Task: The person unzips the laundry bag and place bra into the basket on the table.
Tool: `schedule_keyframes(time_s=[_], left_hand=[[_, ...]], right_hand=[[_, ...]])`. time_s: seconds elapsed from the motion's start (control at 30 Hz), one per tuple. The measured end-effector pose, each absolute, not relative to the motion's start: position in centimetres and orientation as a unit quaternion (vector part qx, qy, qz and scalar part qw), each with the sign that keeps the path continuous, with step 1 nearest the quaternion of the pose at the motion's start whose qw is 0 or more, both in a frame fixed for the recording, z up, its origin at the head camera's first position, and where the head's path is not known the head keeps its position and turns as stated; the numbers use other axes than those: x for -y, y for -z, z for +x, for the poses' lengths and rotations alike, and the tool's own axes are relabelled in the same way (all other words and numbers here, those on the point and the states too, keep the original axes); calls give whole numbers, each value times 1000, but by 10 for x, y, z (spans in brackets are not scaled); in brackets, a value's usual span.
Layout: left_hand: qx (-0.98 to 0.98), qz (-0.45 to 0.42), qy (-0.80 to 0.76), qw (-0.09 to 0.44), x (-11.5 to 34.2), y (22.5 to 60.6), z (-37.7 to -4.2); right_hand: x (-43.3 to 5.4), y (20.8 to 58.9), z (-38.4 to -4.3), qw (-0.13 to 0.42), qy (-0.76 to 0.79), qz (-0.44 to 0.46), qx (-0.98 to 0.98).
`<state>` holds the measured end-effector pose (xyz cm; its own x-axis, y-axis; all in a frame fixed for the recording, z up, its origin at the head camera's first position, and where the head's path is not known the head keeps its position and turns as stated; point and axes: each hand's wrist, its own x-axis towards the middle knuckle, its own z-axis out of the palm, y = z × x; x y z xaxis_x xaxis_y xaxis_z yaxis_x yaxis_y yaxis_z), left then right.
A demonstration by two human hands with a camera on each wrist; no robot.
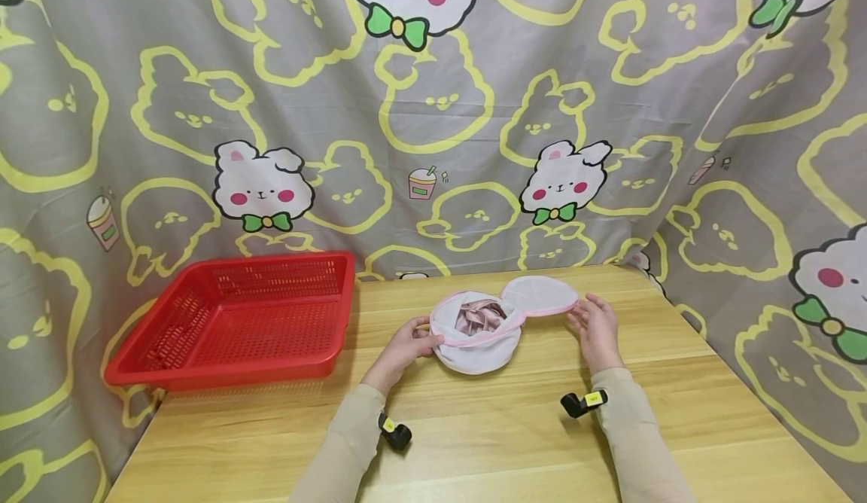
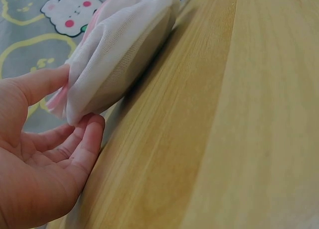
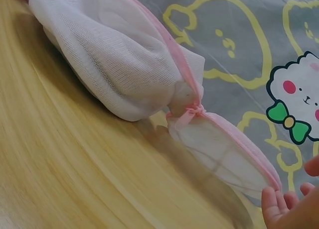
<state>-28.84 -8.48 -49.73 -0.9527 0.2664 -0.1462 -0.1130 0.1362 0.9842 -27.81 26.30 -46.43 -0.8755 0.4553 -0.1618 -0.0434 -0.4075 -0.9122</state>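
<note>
A round white mesh laundry bag [image 1: 477,356] with pink zipper trim sits on the table, its top unzipped. Inside lies a bunched, shiny dusty-pink cloth [image 1: 479,316]. The round mesh lid [image 1: 540,294] is folded out to the right, and a pink zipper pull [image 3: 188,115] hangs near where it joins the bag. My left hand [image 1: 411,343] pinches the bag's left side, thumb at the rim and fingers lower down. At the lid's outer edge, my right hand [image 1: 597,328] touches it with its fingertips; the thumb [image 3: 313,167] stands apart from the lid.
A red plastic basket [image 1: 223,371] with perforated walls stands at the left of the wooden table [image 1: 515,443]. A grey patterned curtain [image 1: 460,224] hangs behind the table and along both sides. Each wrist carries a small black camera [image 1: 396,435].
</note>
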Motion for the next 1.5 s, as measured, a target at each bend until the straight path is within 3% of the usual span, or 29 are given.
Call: schedule_keyframes(time_s=[0.27,0.93,1.23,1.5], left_hand=[[-741,49,-654,144,85,497,-288],[-738,47,-657,147,85,499,-290],[-738,47,-657,145,84,498,-289],[-737,48,-659,146,84,498,-289]], right_hand=[[-271,452,-273,119,-808,-236,527],[-280,430,-270,138,-840,-205,484],[-269,434,-270,52,-799,-81,593],[-258,441,-274,-27,-716,-33,697]])
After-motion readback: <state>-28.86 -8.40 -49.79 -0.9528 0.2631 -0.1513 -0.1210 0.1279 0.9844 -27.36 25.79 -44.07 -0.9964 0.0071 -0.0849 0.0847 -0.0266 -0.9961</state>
